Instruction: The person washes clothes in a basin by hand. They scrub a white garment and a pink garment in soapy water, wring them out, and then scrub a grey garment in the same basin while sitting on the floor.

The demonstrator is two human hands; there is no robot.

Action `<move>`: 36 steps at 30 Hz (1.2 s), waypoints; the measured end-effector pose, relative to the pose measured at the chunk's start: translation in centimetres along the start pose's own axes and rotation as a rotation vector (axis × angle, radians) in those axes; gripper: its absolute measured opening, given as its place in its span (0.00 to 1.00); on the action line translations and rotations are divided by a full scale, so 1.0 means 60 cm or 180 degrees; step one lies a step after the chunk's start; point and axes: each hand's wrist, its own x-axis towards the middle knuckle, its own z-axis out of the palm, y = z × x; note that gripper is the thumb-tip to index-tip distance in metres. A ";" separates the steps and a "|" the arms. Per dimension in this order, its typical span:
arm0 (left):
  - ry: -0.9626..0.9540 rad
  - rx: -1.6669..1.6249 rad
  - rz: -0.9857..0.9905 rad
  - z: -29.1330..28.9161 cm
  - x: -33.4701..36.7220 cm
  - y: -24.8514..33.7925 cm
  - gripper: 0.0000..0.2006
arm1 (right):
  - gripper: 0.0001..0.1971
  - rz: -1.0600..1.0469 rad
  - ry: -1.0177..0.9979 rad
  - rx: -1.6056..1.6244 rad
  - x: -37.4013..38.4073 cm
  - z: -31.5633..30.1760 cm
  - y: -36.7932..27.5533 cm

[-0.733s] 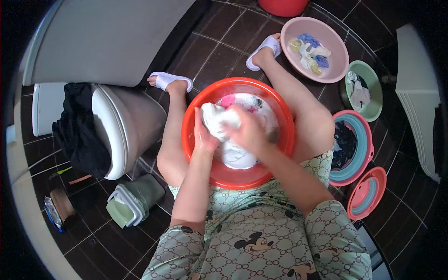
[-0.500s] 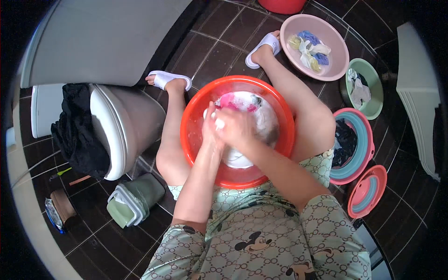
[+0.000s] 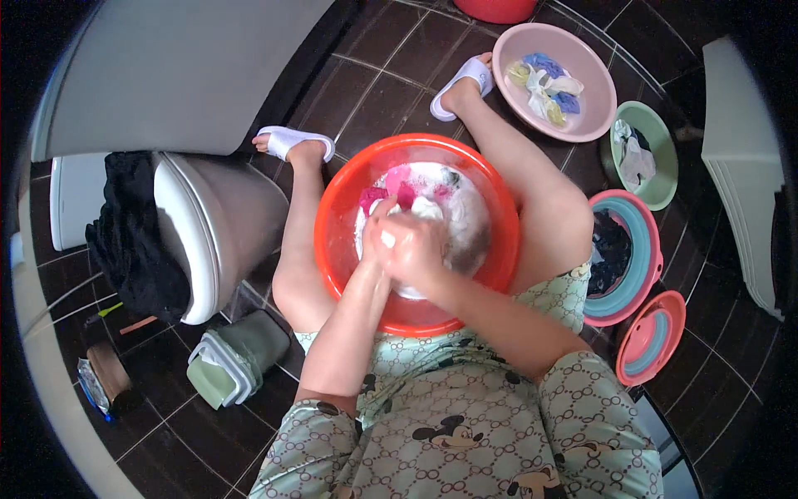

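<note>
An orange-red basin [image 3: 331,283] sits between my legs with soapy laundry in it. Over its middle my left hand [image 3: 376,231] and my right hand [image 3: 413,247] are pressed together, both closed. White soapy cloth [image 3: 426,209] bulges out past the far side of my fingers, gripped between the two hands. A blob of foam clings to the right hand. Bright pink cloth [image 3: 373,198] lies in the suds just beyond, and more whitish wet cloth [image 3: 470,220] fills the right side of the basin. The fingers themselves are partly hidden.
A pink basin [image 3: 597,112] and a green basin [image 3: 662,179] with clothes stand far right. Two collapsible basins [image 3: 638,287] [image 3: 669,337] are nearer. Left are a toilet [image 3: 229,224] draped with black cloth [image 3: 137,241], and a small bin [image 3: 264,341].
My hands have turned and drawn closer together, blurred before and sharper now. More pink cloth shows at the left of the suds. The view has shifted slightly.
</note>
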 end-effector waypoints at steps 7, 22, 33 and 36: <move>0.1958 0.0531 -0.0582 0.084 -0.003 0.050 0.25 | 0.18 0.0930 -0.0474 -0.0229 0.055 -0.042 0.129; 0.1593 0.2117 -0.0508 0.083 -0.059 0.185 0.37 | 0.26 0.2591 -0.1323 0.2575 0.065 -0.166 0.109; 0.1720 0.2454 -0.0306 0.117 -0.062 0.178 0.38 | 0.22 0.2840 -0.1043 0.4406 0.049 -0.138 0.159; 0.1482 0.2520 -0.0165 0.129 -0.067 0.175 0.38 | 0.25 0.2365 -0.0935 0.4335 0.051 -0.144 0.121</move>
